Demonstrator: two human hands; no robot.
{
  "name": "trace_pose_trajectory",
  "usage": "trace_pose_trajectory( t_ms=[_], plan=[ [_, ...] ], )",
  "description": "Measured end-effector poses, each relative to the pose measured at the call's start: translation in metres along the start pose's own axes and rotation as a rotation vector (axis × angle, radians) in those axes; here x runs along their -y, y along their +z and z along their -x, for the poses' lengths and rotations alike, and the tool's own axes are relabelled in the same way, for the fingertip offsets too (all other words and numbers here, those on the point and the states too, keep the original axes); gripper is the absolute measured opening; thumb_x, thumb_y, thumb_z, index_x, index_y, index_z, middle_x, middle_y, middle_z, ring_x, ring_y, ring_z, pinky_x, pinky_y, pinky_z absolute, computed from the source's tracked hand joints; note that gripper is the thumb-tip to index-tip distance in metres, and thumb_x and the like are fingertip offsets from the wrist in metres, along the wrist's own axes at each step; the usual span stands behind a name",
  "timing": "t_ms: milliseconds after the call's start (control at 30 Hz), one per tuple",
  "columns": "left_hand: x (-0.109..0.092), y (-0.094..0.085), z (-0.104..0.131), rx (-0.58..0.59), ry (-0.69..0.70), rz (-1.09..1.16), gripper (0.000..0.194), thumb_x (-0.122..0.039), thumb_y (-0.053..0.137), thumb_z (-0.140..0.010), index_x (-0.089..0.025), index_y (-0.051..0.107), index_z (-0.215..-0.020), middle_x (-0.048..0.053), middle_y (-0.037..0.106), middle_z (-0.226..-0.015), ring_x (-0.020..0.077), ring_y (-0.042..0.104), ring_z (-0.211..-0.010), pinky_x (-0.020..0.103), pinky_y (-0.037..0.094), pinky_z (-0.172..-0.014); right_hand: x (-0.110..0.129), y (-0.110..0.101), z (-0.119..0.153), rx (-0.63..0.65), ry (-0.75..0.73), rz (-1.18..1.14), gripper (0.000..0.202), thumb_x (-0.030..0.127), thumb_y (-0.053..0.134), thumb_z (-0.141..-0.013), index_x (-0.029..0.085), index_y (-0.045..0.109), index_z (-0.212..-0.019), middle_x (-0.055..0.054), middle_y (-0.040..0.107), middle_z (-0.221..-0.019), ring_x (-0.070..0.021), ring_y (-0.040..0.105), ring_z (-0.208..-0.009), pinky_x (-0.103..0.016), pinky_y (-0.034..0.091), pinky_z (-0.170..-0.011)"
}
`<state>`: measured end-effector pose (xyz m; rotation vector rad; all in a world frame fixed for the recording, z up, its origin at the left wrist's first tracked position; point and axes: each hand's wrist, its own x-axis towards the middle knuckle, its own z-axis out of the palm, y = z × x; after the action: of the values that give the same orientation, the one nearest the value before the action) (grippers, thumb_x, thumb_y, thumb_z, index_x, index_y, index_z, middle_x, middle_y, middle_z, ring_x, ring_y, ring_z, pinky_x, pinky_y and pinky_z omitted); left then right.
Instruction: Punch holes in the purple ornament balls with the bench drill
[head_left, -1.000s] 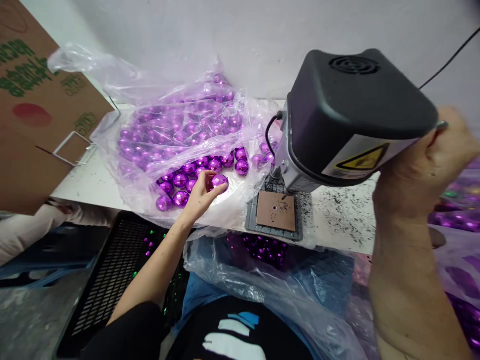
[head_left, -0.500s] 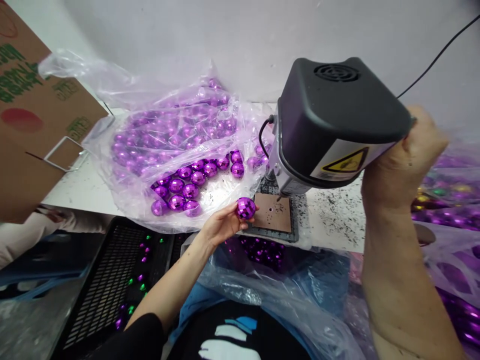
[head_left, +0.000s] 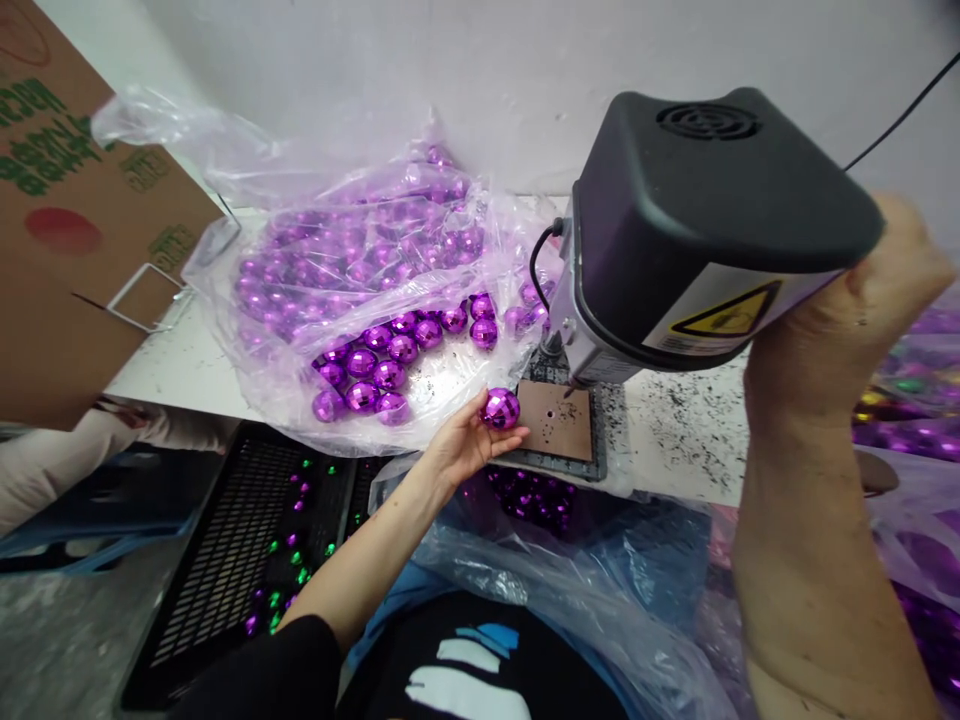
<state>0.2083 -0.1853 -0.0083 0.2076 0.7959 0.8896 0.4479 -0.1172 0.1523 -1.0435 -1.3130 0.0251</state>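
A shiny purple faceted ball (head_left: pixel 500 409) rests in the fingers of my left hand (head_left: pixel 466 441), just left of a brown square plate (head_left: pixel 556 425) with a small hole in it. Over the plate stands a black drill press (head_left: pixel 712 230) with a yellow warning label; its bit tip hangs near the plate's upper edge. My right hand (head_left: pixel 874 285) is at the far right side of the machine, and its fingers are mostly hidden behind the housing. Behind my left hand, a clear plastic bag (head_left: pixel 217 270) spills several purple balls (head_left: pixel 363 397).
A cardboard box (head_left: pixel 90 230) stands at the left. Below the table edge are a black crate (head_left: pixel 217 560) with small green and purple balls, and a plastic-lined container of dark purple pieces (head_left: pixel 532 500). Black shavings litter the white table (head_left: pixel 694 430). A person's leg (head_left: pixel 60 470) shows at far left.
The fingers of my left hand have opened out somewhat beneath the ball, which has turned. The whole view has shifted slightly, and the machine appears larger and further right.
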Motion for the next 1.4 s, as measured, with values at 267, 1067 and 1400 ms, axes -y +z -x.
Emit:
trace_pose_trajectory(
  t_ms=[267,1067,1400],
  plan=[
    [0.000,0.002,-0.001,0.039,0.144,-0.150,0.034,-0.026,0.082,-0.071,-0.015,0.067,-0.100,0.004,0.072,-0.090,0.0161,0.069,-0.080,0.028,0.053,-0.074,-0.002,-0.001,0.002,0.001,0.003,0.034,0.068,0.084,0.044,-0.072,0.017,0.034,-0.065,0.003,0.028,-0.059,-0.0034,0.031,-0.055,-0.023,0.019,-0.050],
    [0.029,0.027,-0.044,0.116,0.952,-1.490,0.051,-0.012,0.069,-0.079,-0.020,0.052,-0.126,0.012,0.061,-0.127,0.0280,0.056,-0.120,0.045,0.042,-0.106,0.003,-0.005,0.003,0.041,0.040,0.098,0.066,0.080,0.033,-0.083,0.016,0.038,-0.069,0.005,0.029,-0.059,-0.0022,0.031,-0.057,-0.020,0.025,-0.056],
    [0.045,0.035,-0.051,-0.059,0.970,-1.543,0.043,-0.041,0.068,-0.089,-0.020,0.052,-0.123,0.012,0.063,-0.117,0.0286,0.056,-0.113,0.043,0.038,-0.100,0.004,-0.003,0.005,0.036,0.041,0.081,0.065,0.078,0.034,-0.083,0.014,0.037,-0.069,0.005,0.027,-0.061,-0.0006,0.030,-0.056,-0.019,0.023,-0.055]
  ],
)
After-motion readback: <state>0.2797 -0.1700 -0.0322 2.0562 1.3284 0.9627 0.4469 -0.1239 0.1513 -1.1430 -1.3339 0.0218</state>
